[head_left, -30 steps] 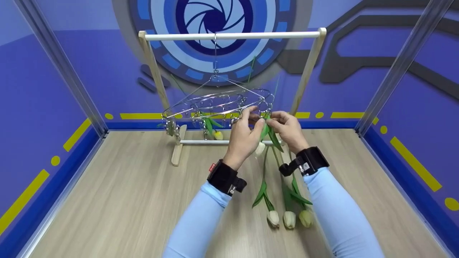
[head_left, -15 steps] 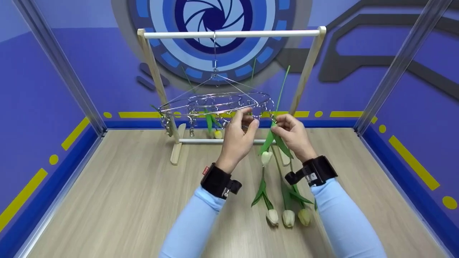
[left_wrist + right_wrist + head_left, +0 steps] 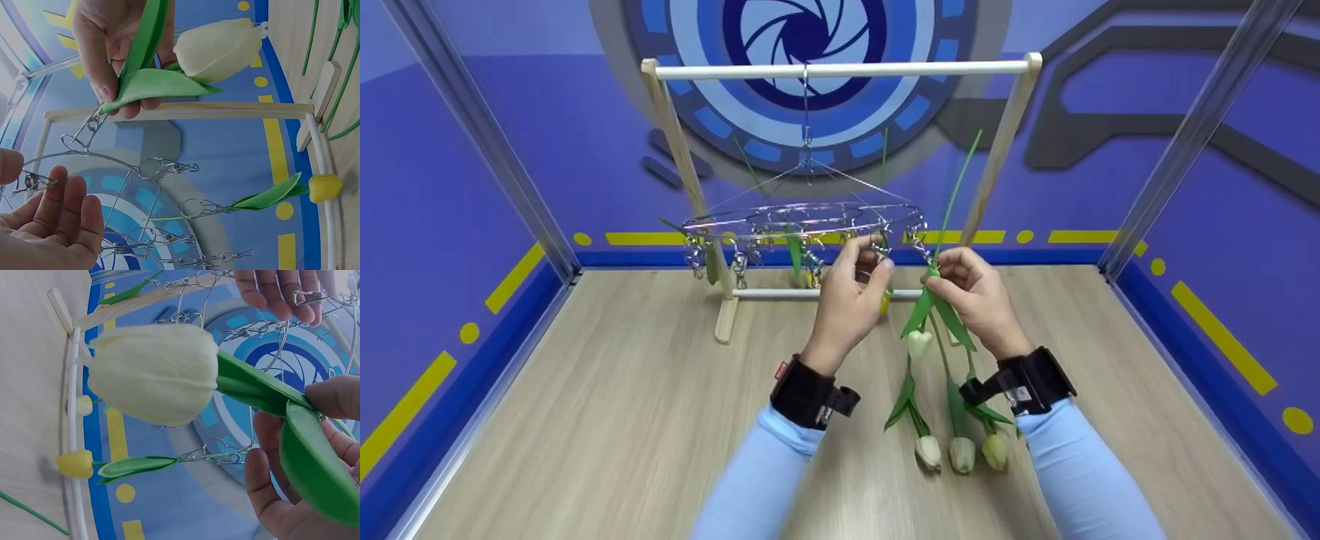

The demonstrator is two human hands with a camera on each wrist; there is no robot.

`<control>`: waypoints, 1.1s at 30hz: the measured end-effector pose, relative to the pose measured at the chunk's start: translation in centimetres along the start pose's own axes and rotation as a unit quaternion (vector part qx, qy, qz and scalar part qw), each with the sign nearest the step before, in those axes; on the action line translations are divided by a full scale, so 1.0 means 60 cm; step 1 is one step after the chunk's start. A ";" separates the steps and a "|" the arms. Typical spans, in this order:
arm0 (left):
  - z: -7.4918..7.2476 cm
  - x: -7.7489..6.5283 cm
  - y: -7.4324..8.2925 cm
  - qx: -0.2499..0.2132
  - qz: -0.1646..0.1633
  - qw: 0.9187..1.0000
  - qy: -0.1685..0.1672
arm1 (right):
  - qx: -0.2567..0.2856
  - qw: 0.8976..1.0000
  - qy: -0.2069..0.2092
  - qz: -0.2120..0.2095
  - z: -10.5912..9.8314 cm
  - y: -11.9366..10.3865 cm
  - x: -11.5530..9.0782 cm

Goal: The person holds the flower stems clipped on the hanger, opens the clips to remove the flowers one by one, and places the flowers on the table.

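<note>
A round metal clip hanger (image 3: 805,112) hangs from the rod of a wooden stand, with peg clips round its ring. My right hand (image 3: 979,300) pinches a white tulip (image 3: 919,343) where the leaves meet the stem, bloom downward. The tulip's stem rises past the ring, and a metal clip (image 3: 90,130) sits at the leaf base by the fingertips. My left hand (image 3: 847,304) has another clip (image 3: 35,181) between thumb and index finger. Behind, a yellow tulip (image 3: 324,188) hangs upside down from a clip.
The wooden stand (image 3: 1012,135) spans the back, before a blue patterned wall. On the table under my right wrist lie a white tulip (image 3: 928,453), a second white tulip (image 3: 962,454) and a yellowish tulip (image 3: 995,451). A pale yellow tulip (image 3: 82,405) hangs farther back.
The hanger has levelled out and turned, its clips shifting along the ring. Both hands have come down slightly and moved apart, and a clip now lies between my left thumb and index finger.
</note>
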State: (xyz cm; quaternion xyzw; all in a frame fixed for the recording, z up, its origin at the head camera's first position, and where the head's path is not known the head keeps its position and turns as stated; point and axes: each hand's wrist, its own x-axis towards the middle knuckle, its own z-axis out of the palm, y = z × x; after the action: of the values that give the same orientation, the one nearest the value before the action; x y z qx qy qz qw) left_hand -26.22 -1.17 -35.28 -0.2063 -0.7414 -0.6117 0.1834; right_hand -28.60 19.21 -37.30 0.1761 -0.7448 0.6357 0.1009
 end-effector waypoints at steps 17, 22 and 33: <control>0.003 -0.032 -0.003 -0.037 -0.033 0.999 -0.002 | -0.017 0.998 0.008 -0.060 0.025 -0.017 -0.045; 0.008 -0.037 0.000 -0.050 -0.047 0.998 0.000 | -0.043 0.995 0.009 -0.085 0.033 -0.016 -0.057; 0.010 -0.040 0.003 -0.057 -0.043 0.997 -0.016 | -0.075 0.986 0.006 -0.146 0.049 -0.018 -0.077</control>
State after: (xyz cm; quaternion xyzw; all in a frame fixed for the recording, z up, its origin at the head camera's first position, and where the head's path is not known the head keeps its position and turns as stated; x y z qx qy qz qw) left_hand -24.10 -0.72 -36.52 -0.1943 -0.7165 -0.6566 0.1332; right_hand -23.72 16.79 -38.56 0.2709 -0.7562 0.5573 0.2101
